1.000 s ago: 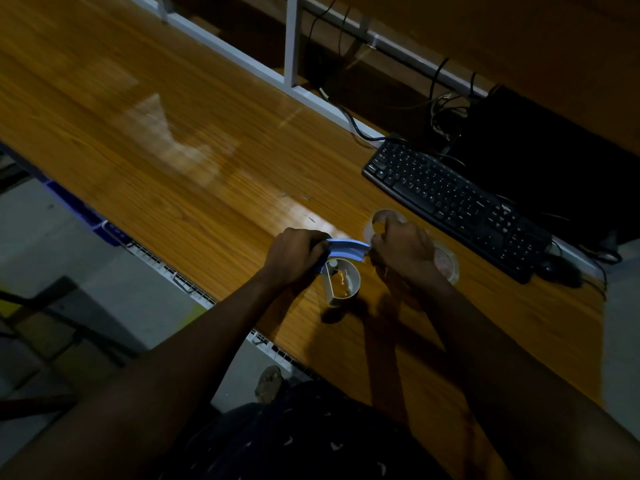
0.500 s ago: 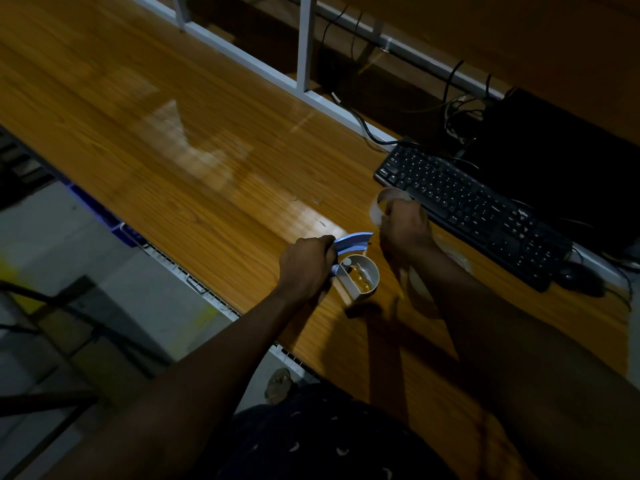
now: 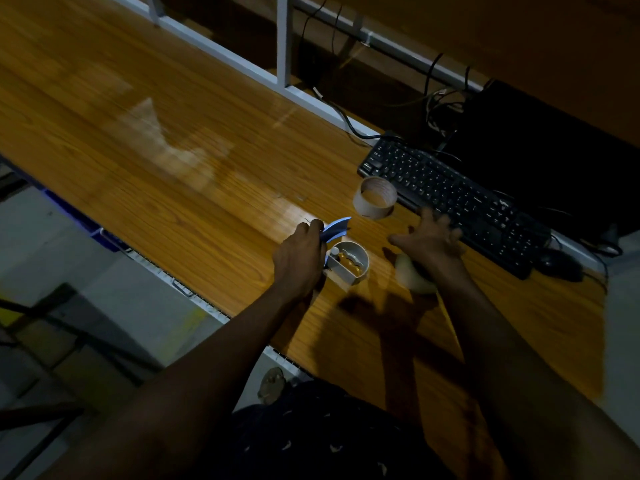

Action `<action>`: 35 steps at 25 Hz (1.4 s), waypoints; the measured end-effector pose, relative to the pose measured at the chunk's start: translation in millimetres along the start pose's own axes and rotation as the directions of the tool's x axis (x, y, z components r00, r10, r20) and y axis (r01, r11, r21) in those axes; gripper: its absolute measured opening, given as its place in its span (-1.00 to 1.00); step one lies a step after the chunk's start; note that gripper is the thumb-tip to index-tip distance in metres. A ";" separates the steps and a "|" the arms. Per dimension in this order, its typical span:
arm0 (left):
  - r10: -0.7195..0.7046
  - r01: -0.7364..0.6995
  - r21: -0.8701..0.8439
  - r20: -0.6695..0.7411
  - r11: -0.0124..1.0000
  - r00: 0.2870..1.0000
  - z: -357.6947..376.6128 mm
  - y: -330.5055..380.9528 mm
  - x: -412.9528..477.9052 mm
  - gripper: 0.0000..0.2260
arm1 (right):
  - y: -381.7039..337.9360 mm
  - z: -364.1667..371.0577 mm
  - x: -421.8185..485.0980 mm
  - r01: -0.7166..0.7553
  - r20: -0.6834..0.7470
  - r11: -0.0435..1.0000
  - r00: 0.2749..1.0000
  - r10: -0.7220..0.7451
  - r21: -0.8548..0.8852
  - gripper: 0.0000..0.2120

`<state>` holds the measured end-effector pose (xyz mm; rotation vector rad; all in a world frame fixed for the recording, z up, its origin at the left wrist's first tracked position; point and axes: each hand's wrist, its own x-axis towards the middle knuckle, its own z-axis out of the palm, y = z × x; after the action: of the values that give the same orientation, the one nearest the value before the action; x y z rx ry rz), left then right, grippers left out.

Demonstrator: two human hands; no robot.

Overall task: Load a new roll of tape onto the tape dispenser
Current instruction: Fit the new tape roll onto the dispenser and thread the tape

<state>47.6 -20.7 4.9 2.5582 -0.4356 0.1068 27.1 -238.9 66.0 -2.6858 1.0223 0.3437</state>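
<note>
Tape dispenser (image 3: 349, 263) gripped above the table (image 3: 173, 150), near its front edge.
The left hand (image 3: 298, 261) clasps its blue handle; the white round hub holds a yellowish part. The right hand (image 3: 429, 240), fingers spread, hovers over a blurred pale tape roll (image 3: 414, 280). A hollow cardboard core (image 3: 374, 202) is just beside the keyboard (image 3: 450, 199).

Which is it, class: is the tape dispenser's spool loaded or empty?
Empty. The tape dispenser in the left hand shows its bare white hub, with no roll around it.
</note>
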 end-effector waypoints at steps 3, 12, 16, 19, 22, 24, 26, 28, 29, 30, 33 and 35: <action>-0.005 0.005 0.012 0.018 1.000 1.000 0.8 1.3 5.3 -0.81 | 19.0 8.6 -10.1 -0.114 0.057 0.992 0.992 0.111 0.056 0.04; 0.036 -0.035 -0.021 0.073 0.999 0.997 -3.6 -3.5 11.8 -0.79 | 42.0 32.3 -18.3 -0.162 0.029 0.970 0.987 0.160 0.180 0.12; 0.092 -0.092 -0.007 0.087 0.996 0.992 -5.5 -9.5 16.7 -0.78 | 36.4 21.1 -18.5 -0.007 -0.011 0.981 1.000 0.009 0.195 0.11; 0.155 -0.152 -0.037 0.100 0.988 0.983 -8.7 -17.6 25.1 -0.74 | 22.3 3.8 -22.4 0.240 -0.035 0.929 0.970 -0.239 0.283 0.13; 0.192 -0.184 -0.114 0.062 0.976 0.979 -16.2 -18.2 33.0 -0.57 | 2.9 -13.0 -31.2 0.455 -0.085 0.839 0.888 -0.452 0.299 0.12; 0.242 -0.218 -0.254 0.066 0.942 0.968 -23.4 -11.0 34.4 -0.42 | -9.6 -19.4 -36.5 0.530 -0.094 0.800 0.845 -0.527 0.281 0.07; 0.312 -0.243 -0.393 0.121 0.887 0.942 -31.4 -1.6 32.6 -0.28 | -19.4 -21.6 -40.2 0.601 -0.097 0.760 0.796 -0.598 0.249 0.03; 0.343 -0.240 -0.463 0.151 0.853 0.927 -36.2 4.7 30.3 -0.17 | -26.2 -20.8 -40.4 0.652 -0.100 0.718 0.753 -0.650 0.244 0.03; 0.352 -0.254 -0.463 0.137 0.849 0.926 -36.0 5.8 28.2 -0.13 | -29.2 -21.2 -40.2 0.652 -0.090 0.711 0.750 -0.655 0.262 0.03; 0.364 -0.281 -0.446 0.111 0.850 0.925 -34.5 6.4 25.2 -0.11 | -31.8 -21.7 -39.9 0.640 -0.079 0.716 0.758 -0.647 0.278 0.04; 0.364 -0.328 -0.387 0.023 0.862 0.931 -26.9 6.5 14.4 -0.05 | -38.6 -25.0 -41.4 0.613 -0.055 0.749 0.782 -0.621 0.252 0.04; 0.318 -0.304 -0.405 -0.033 0.862 0.947 -27.4 4.8 12.1 -0.07 | -41.0 -24.2 -42.9 0.639 -0.035 0.737 0.760 -0.649 0.218 0.07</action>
<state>57.8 -13.7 32.6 2.0659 -0.7968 0.0776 26.7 -190.3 107.7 -2.6043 0.0503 0.1319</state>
